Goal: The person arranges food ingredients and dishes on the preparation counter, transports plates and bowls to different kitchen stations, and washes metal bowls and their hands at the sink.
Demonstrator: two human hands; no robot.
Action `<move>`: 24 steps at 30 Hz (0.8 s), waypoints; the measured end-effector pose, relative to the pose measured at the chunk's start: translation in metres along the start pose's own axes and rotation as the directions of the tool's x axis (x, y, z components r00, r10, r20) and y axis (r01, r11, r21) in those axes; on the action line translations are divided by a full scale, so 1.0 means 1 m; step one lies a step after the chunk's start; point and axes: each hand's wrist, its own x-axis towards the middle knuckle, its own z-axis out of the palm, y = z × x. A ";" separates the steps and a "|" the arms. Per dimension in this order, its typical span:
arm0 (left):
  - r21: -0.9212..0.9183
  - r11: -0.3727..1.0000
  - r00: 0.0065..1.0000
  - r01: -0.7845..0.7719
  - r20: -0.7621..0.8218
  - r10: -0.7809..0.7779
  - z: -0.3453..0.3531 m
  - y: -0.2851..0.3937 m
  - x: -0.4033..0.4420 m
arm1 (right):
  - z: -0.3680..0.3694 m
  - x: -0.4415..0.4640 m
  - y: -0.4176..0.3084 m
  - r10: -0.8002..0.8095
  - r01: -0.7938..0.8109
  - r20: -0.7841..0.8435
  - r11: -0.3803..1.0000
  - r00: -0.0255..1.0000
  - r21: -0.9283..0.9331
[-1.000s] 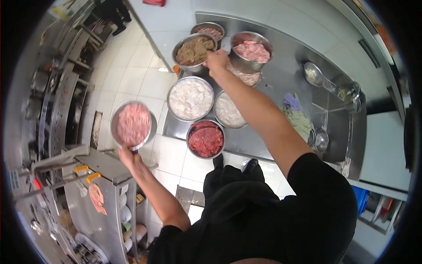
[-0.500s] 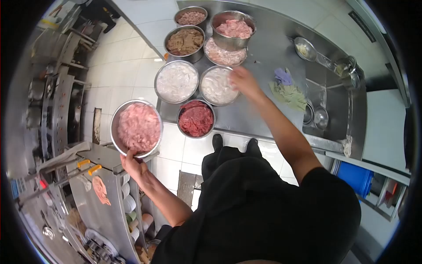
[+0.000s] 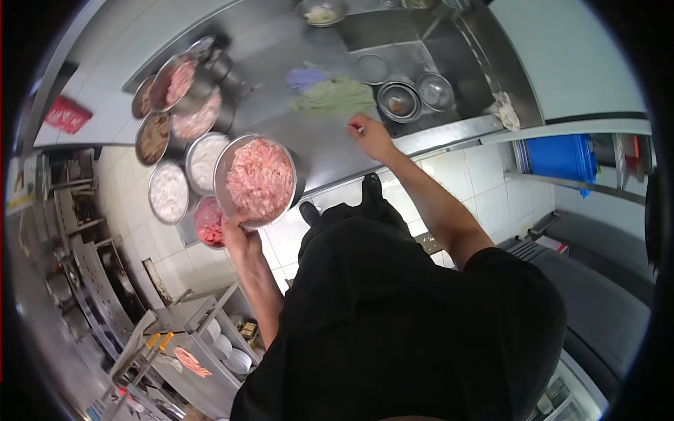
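My left hand (image 3: 243, 242) grips the lower rim of a round metal bowl (image 3: 292, 168) heaped with pale pink raw meat (image 3: 257, 177). The bowl is held up and hides part of a bowl of red meat (image 3: 209, 223) beneath it. Above the counter's front edge is my right hand (image 3: 372, 139), its fingers curled in with nothing visible in them. Nearest to it are a green cloth (image 3: 333, 97) and a stack of metal bowls (image 3: 399, 102) in the sink.
Left of the held bowl stand two bowls of whitish food (image 3: 168, 192), a pot of brown meat (image 3: 152, 138) and a pot of pink meat (image 3: 181, 82). A purple cloth (image 3: 305, 78) lies on the steel counter (image 3: 267, 105). A blue bin (image 3: 562, 158) is under the shelf at right.
My view has turned to the right, toward the sink. My left hand has brought the bowl of pink meat over to the counter. My right hand has left the whitish bowl.
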 end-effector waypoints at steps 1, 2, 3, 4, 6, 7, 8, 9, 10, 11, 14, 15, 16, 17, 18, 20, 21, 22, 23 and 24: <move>0.011 1.000 1.000 -0.019 0.012 0.019 0.005 0.009 -0.003 | 0.003 -0.017 -0.013 0.036 -0.038 0.039 0.998 0.999 0.042; 0.013 0.999 0.999 -0.034 0.032 0.034 0.011 0.013 -0.005 | 0.000 -0.035 -0.018 0.034 -0.032 -0.023 0.996 0.999 0.079; 0.042 0.999 1.000 0.008 0.006 -0.009 0.004 0.011 0.000 | -0.004 -0.049 -0.019 0.028 -0.019 -0.073 0.993 0.997 0.114; 0.066 0.997 0.999 0.044 -0.031 -0.042 -0.016 0.007 0.010 | -0.008 -0.058 -0.018 0.016 0.001 -0.112 0.988 0.994 0.152; 0.122 0.989 0.984 0.079 -0.166 -0.058 -0.009 -0.002 0.006 | -0.021 -0.057 0.039 -0.054 0.100 -0.177 0.961 0.983 0.259; 0.078 0.997 0.966 -0.002 -0.257 0.022 -0.005 -0.006 0.001 | -0.035 -0.057 0.037 -0.015 0.057 -0.154 0.961 0.988 0.272; -0.015 1.000 0.951 0.011 -0.310 -0.015 -0.017 -0.012 0.006 | -0.054 -0.060 0.031 0.026 0.013 -0.137 0.962 0.990 0.274; -0.019 0.999 0.938 -0.034 -0.345 0.026 -0.022 -0.011 0.002 | -0.070 -0.056 0.026 0.071 -0.043 -0.070 0.938 0.995 0.343; -0.036 0.996 0.950 -0.081 -0.305 0.066 -0.023 -0.011 0.001 | -0.086 -0.049 0.020 0.119 -0.109 -0.002 0.909 0.993 0.402; -0.046 0.992 0.958 -0.119 -0.266 0.103 -0.023 -0.013 -0.001 | -0.101 -0.036 0.009 0.150 -0.146 0.018 0.918 0.989 0.369; -0.069 0.988 0.965 -0.138 -0.235 0.119 0.009 -0.037 -0.012 | -0.135 0.069 0.031 0.036 -0.048 0.046 0.953 0.998 0.299; -0.075 0.989 0.966 -0.123 -0.236 0.102 0.017 -0.033 -0.022 | -0.136 0.108 0.027 0.084 -0.113 0.101 0.937 0.991 0.332; -0.035 0.993 0.955 -0.116 -0.279 0.102 0.023 -0.028 -0.042 | -0.135 0.144 0.019 0.135 -0.182 0.154 0.917 0.979 0.355; -0.004 0.995 0.948 -0.101 -0.303 0.095 0.029 -0.029 -0.063 | -0.136 0.171 -0.005 0.179 -0.252 0.185 0.807 0.966 0.535; 0.054 0.988 0.968 -0.144 -0.201 0.152 -0.019 -0.043 -0.068 | -0.145 0.199 -0.030 0.218 -0.295 0.199 0.664 0.955 0.687; 0.084 0.983 0.930 -0.163 -0.320 0.181 -0.030 -0.057 -0.085 | -0.156 0.300 0.000 0.118 -0.325 0.304 0.419 0.945 0.848; 0.124 0.978 0.859 -0.168 -0.469 0.207 -0.017 -0.057 -0.110 | -0.160 0.329 0.001 0.220 -0.289 0.204 0.495 0.954 0.819; 0.029 0.974 0.846 -0.226 -0.489 0.210 -0.034 -0.065 -0.132 | -0.160 0.347 -0.001 0.308 -0.267 0.103 0.557 0.946 0.786; -0.024 0.975 0.814 -0.221 -0.555 0.171 -0.043 -0.073 -0.153 | -0.163 0.362 0.009 0.351 -0.265 0.082 0.514 0.933 0.816; -0.034 0.972 0.750 -0.233 -0.643 0.157 -0.058 -0.087 -0.170 | -0.166 0.374 0.020 0.392 -0.265 0.071 0.469 0.917 0.842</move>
